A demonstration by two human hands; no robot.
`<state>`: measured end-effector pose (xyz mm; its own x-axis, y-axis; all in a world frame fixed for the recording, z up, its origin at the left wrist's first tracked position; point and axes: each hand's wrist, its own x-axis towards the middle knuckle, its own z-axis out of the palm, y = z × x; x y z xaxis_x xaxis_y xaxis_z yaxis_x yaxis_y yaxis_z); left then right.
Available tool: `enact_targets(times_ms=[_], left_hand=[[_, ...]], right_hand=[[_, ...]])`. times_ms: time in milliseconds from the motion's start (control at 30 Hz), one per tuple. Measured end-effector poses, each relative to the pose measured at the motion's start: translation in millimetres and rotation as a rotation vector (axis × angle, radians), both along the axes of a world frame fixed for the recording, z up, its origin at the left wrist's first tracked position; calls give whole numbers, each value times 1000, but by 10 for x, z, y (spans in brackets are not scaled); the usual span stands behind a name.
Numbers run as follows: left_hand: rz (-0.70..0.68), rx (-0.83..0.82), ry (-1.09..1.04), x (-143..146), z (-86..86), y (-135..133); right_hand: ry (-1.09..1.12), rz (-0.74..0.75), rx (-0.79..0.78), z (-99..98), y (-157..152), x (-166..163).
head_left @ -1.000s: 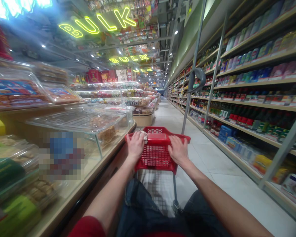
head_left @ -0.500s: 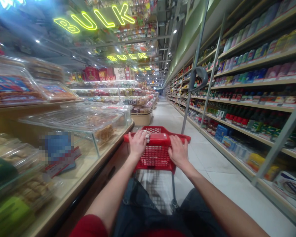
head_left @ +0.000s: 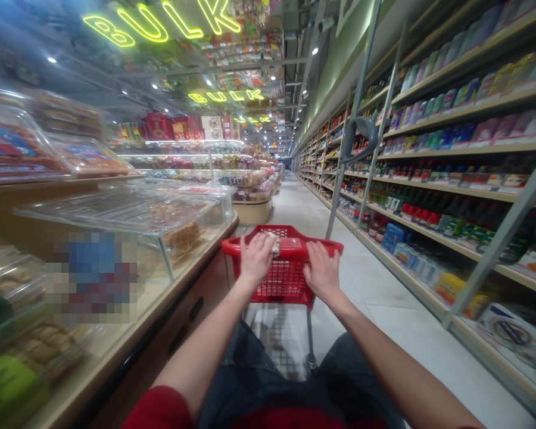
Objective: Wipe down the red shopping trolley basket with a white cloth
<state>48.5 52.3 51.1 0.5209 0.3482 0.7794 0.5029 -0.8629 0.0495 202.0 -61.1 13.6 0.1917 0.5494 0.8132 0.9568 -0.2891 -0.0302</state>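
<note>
The red shopping cart (head_left: 282,285) is right in front of me, with its plastic basket and a wide push handle (head_left: 290,243). My left hand (head_left: 256,257) lies over the left half of that handle. A crumpled white tissue (head_left: 275,244) pokes out at its thumb side, pressed against the handle. On the right half, my right hand (head_left: 321,271) is wrapped over the handle with its fingers curled across the top. The inside of the basket is mostly hidden behind the handle and hands.
A glass-fronted display counter (head_left: 196,289) with packed baked goods runs close along the left. Tall shelves (head_left: 451,179) of cans, bottles and boxes line the right. A grey upright pole (head_left: 339,196) rises beyond the cart's right side. The tiled aisle (head_left: 290,199) stretches ahead.
My left hand has slid a little to the right along the handle, the tissue moving with it. The right hand keeps its place. Counter and shelves have shifted slightly left in view.
</note>
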Motion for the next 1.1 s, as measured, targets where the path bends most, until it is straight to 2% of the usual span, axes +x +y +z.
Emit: enact_targets(times_ms=[100,300,367,467,633,700,900,1000,1100], left_hand=[[78,-29,-25,-84,25,65],[-103,109,86,447,53,-335],[-116,126,93,507,51,-365],[-68,111,64,293,25,-193],[118,34,-1,-246,-18,168],[132,36,-1,-258,-26,156],[33,69,39,33,-8,-73],[48,41,40,-95,-7,17],[142,-7,-12,-302,-15,164]], right_hand=[[25,-8,31,-10,25,-24],[-10,-16,47,-3,18,-36],[-28,-16,48,-6,-2,-5],[-44,-8,42,-22,-19,50],[-8,-3,56,-23,-9,19],[-8,8,58,7,15,-56],[-29,92,9,134,127,-270],[-16,106,-1,157,126,-262],[-2,105,3,151,100,-233]])
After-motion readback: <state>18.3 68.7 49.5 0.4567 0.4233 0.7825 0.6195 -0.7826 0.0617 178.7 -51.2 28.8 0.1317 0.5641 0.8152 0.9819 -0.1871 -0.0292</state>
